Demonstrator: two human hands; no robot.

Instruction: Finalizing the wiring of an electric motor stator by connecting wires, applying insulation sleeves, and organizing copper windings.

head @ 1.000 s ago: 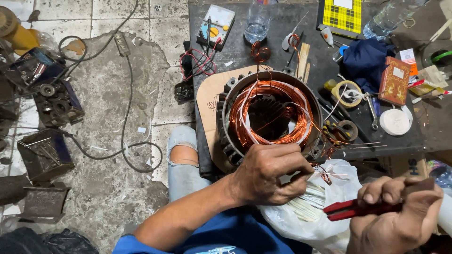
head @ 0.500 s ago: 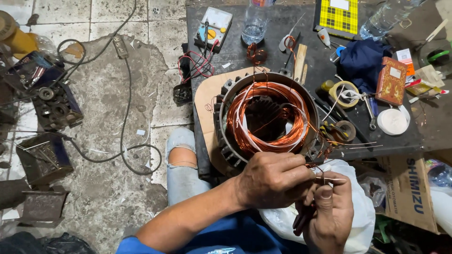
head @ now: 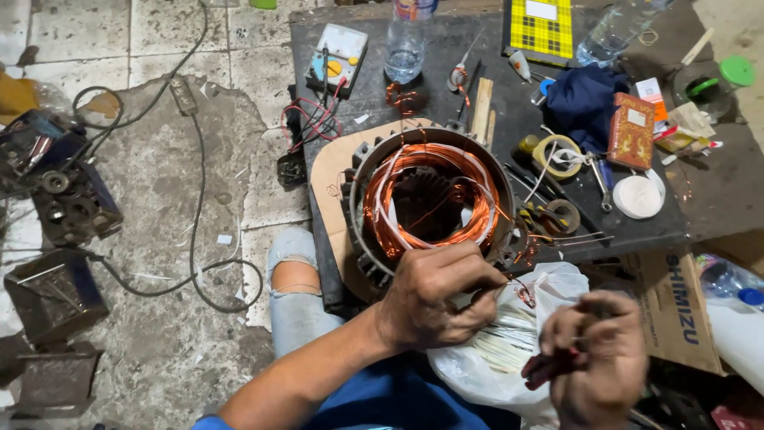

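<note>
The round grey metal motor stator wound with copper wire [head: 430, 203] sits on the dark table, his left hand [head: 434, 295] gripping its near rim, right hand [head: 593, 358] closed around red-handled pliers [head: 549, 368].

Copper, grey metal and worn plastic on a dark, dusty bench

At the frame's centre the motor stator [head: 430, 203] shows a dull grey metal shell, rough at its finned rim, around glossy orange copper windings [head: 477, 211] laced with smooth white sleeving. Under it lies matt tan cardboard [head: 330, 171]. The left hand [head: 434, 299] rests on the metal rim; the right hand [head: 597, 358], blurred, grips a tool with shiny red plastic handles [head: 549, 366]. A thin, crinkled white plastic bag [head: 477, 370] sits at lower centre (its contents look like pale paper strips). Upper centre: a clear plastic bottle [head: 404, 48]. The floor [head: 159, 183] at left is rough, stained concrete and tile.
</note>
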